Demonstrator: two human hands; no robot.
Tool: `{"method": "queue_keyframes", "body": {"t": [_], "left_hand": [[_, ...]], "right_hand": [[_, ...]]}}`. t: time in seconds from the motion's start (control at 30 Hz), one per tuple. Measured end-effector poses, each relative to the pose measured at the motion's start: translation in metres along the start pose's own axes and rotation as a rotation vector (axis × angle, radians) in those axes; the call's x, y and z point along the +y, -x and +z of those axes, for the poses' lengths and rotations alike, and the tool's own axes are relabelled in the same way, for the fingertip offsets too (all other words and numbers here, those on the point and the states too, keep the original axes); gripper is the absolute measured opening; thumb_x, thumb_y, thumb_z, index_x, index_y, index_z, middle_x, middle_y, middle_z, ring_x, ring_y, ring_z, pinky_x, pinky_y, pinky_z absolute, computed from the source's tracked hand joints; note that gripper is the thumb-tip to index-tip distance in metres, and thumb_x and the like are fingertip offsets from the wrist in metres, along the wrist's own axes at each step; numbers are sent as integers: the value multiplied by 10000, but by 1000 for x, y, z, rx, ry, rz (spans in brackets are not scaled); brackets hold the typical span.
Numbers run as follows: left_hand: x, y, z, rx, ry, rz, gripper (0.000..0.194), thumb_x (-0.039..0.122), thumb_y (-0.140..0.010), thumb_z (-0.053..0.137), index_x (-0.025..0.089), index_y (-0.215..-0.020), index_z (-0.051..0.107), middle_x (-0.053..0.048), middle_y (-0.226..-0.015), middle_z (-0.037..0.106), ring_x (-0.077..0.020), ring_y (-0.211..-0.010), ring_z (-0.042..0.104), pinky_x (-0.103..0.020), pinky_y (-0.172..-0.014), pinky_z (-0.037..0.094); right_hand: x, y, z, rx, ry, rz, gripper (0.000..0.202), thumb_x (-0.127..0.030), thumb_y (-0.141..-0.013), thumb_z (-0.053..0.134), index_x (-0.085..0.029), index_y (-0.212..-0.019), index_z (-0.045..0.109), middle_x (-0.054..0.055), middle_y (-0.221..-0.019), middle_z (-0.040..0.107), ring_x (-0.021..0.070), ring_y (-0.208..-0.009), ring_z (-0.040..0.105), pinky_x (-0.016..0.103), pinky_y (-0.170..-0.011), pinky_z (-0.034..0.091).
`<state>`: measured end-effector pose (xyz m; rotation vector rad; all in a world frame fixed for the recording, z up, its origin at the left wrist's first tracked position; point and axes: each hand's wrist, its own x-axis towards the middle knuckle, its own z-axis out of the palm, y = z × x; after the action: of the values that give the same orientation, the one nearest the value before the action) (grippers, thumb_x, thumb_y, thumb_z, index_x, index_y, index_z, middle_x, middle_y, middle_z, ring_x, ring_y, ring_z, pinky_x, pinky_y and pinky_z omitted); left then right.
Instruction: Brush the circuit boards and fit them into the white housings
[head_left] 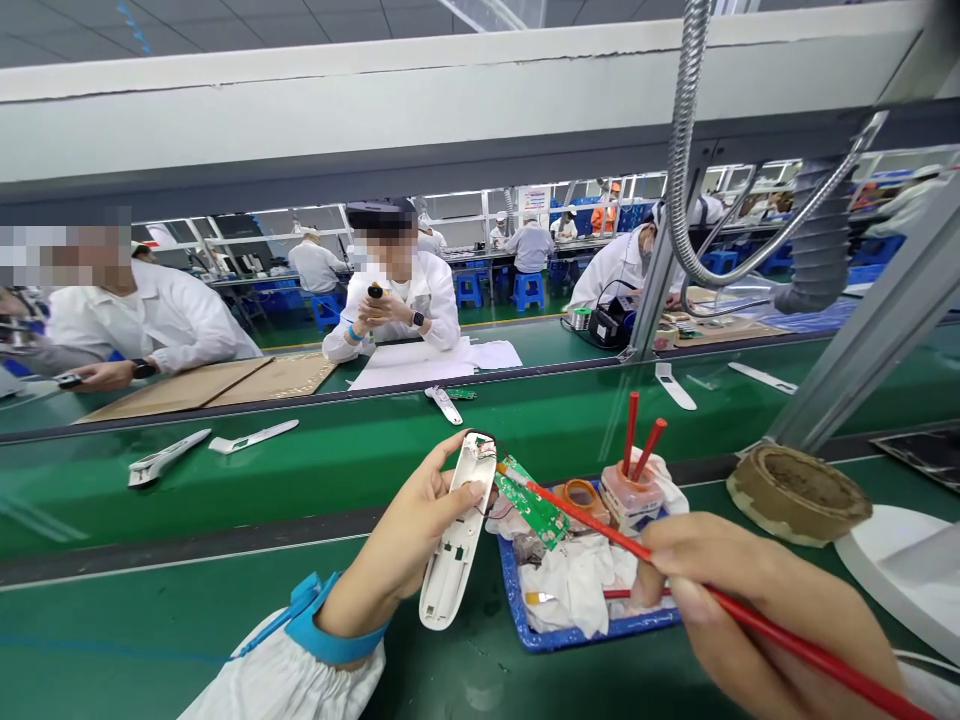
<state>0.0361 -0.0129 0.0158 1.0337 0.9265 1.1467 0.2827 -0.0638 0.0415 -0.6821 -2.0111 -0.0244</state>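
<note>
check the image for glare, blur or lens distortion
Head view: pale glare streaks on the green belt at left; light mostly even; the right hand looms large, probably wide-angle stretch; pixelated blocks cover the faces of the co-worker at far left and the one opposite

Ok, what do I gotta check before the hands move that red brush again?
1. Left hand holds the white shell: ok.
2. Right hand grips the red brush: ok.
3. Brush tip near the upper end of the green board: ok.
4. Tip actually touching the board: cannot tell.
5. Blue tray free of clutter: not ok, crumpled white wipes and another brush lie inside.
</note>
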Motion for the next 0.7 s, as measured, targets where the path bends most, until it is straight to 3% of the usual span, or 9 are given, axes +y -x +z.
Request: {"method": "queue_keyframes", "body": {"t": [0.1, 0.2, 0.3, 0.4, 0.53, 0.7], "left_hand": [[2, 0, -1, 25, -37, -2, 707, 290, -657, 737, 227, -1284, 417, -28, -740, 654, -181, -689, 606, -234, -594, 435], [10, 0, -5, 58, -23, 28, 655, 262, -640, 745, 232, -1235, 473, -26, -785, 658, -173, -711, 607, -223, -599, 447], [22, -1, -12, 80, 16, 126, 539, 230, -652, 729, 222, -1157, 542, -13, -788, 645, -147, -716, 597, -205, -629, 464], [34, 0, -20, 187, 17, 194, 460, 216, -657, 723, 220, -1096, 584, -15, -846, 649, -149, -750, 614, -195, -644, 492], [42, 3, -25, 282, 28, 218, 409, 193, -651, 725, 222, -1041, 605, -11, -847, 647, -159, -771, 636, -189, -645, 522], [43, 8, -20, 254, 38, 247, 366, 179, -657, 716, 213, -1009, 618, -10, -861, 641, -157, -777, 632, -216, -710, 536]], "right_hand": [[4, -2, -1, 14, 39, -1, 139, -113, -760, 497, -209, -849, 545, 24, -767, 651, 154, -690, 636, 236, -631, 521], [7, 0, -8, 83, -9, 150, 94, -147, -800, 491, -214, -784, 554, 10, -737, 616, 143, -700, 601, 242, -643, 481], [8, 2, -14, 197, -111, 370, 148, -190, -832, 485, -216, -697, 538, -4, -620, 547, 145, -620, 541, 264, -548, 410], [10, 0, -13, 219, -112, 466, 197, -228, -834, 498, -210, -638, 510, -20, -531, 489, 136, -538, 490, 276, -522, 369], [15, -6, 2, 1, -97, 388, 183, -188, -845, 455, -199, -665, 490, -27, -548, 499, 121, -526, 486, 256, -502, 365], [27, -16, 44, -305, -56, 456, 167, -165, -842, 398, -186, -682, 442, -32, -571, 491, 111, -521, 460, 244, -496, 334]]}}
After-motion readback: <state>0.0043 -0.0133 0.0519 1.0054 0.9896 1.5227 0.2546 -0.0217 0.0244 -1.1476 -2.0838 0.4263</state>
